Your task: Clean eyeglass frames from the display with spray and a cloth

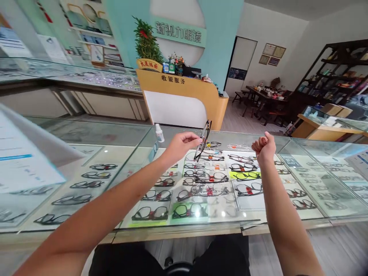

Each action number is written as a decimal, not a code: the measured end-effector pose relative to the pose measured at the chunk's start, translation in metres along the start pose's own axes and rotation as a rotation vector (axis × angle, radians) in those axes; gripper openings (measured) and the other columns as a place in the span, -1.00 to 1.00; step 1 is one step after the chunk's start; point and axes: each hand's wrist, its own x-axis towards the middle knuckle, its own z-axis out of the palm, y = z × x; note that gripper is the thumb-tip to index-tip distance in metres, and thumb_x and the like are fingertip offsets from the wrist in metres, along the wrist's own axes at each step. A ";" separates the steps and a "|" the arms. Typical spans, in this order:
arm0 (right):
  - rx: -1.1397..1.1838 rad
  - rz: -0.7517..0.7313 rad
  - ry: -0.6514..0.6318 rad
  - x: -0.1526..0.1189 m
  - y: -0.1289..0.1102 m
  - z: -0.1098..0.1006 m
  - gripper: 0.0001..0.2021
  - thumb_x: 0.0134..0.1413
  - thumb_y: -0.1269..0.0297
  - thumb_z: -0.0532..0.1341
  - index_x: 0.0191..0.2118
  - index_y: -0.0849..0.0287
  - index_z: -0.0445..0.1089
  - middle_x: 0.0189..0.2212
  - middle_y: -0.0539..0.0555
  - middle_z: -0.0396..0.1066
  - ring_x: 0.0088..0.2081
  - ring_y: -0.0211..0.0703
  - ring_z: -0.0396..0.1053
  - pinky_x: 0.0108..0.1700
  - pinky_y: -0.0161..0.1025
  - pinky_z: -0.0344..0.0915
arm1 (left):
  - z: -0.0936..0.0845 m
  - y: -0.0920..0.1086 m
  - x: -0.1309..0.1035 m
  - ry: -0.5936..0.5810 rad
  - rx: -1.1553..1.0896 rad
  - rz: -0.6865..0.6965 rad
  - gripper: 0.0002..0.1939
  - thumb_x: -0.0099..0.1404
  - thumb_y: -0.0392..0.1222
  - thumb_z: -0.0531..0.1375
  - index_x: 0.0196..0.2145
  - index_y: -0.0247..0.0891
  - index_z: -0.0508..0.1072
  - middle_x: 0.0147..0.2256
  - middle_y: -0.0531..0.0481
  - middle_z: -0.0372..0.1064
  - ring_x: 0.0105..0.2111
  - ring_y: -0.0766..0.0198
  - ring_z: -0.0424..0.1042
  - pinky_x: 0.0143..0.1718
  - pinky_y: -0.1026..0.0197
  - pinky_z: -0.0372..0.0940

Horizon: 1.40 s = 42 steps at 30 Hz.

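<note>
A pair of black-framed eyeglasses [204,142] is pinched in my left hand [186,144], held up on edge above the glass display counter [195,226]. To the right, my right hand [263,146] is raised over the counter with its fingers curled into a fist and the thumb on top. Whatever that fist holds, if anything, is hidden. Under the glass between my forearms lie rows of eyeglasses [189,211], several with red tags. Just beyond my left hand stands a small white bottle [159,133] on the glass.
A white printed card [25,153] stands at the left on the counter, and another card [358,161] at the right edge. Across the aisle are a wooden reception desk [181,88], a second glass showcase [86,78] and a dark wooden table [267,94].
</note>
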 end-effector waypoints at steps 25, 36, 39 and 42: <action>0.006 0.219 -0.471 -0.126 0.074 0.190 -0.68 -0.07 0.23 0.56 -0.24 0.04 0.45 -0.36 -0.11 0.39 -0.35 -0.23 0.37 -0.22 -0.22 0.29 | -0.050 -0.044 -0.069 0.174 -0.200 -0.081 -0.49 0.15 0.31 0.50 -0.26 -0.20 0.63 -0.18 -0.10 0.64 -0.11 0.08 0.61 -0.07 0.08 0.55; 0.043 0.239 -0.499 -0.127 0.068 0.188 -0.69 -0.01 0.20 0.55 -0.20 0.00 0.46 -0.34 -0.11 0.32 -0.31 -0.19 0.43 -0.13 -0.17 0.33 | -0.049 -0.048 -0.071 0.166 -0.215 -0.055 -0.56 0.21 0.24 0.50 -0.23 -0.19 0.64 -0.18 -0.09 0.63 -0.13 0.09 0.59 -0.12 0.11 0.54; 0.027 0.224 -0.503 -0.127 0.066 0.188 -0.71 -0.02 0.25 0.53 -0.22 0.01 0.46 -0.34 -0.09 0.35 -0.29 -0.18 0.41 -0.14 -0.17 0.32 | -0.049 -0.045 -0.071 0.173 -0.204 -0.044 -0.56 0.21 0.25 0.49 -0.25 -0.18 0.64 -0.19 -0.08 0.63 -0.13 0.09 0.59 -0.12 0.10 0.54; -0.012 0.209 -0.521 -0.129 0.064 0.190 -0.68 -0.06 0.23 0.55 -0.23 0.00 0.45 -0.34 -0.07 0.36 -0.28 -0.17 0.35 -0.20 -0.19 0.30 | -0.049 -0.044 -0.071 0.170 -0.187 -0.042 -0.56 0.21 0.25 0.48 -0.25 -0.18 0.64 -0.18 -0.08 0.63 -0.14 0.09 0.59 -0.13 0.10 0.55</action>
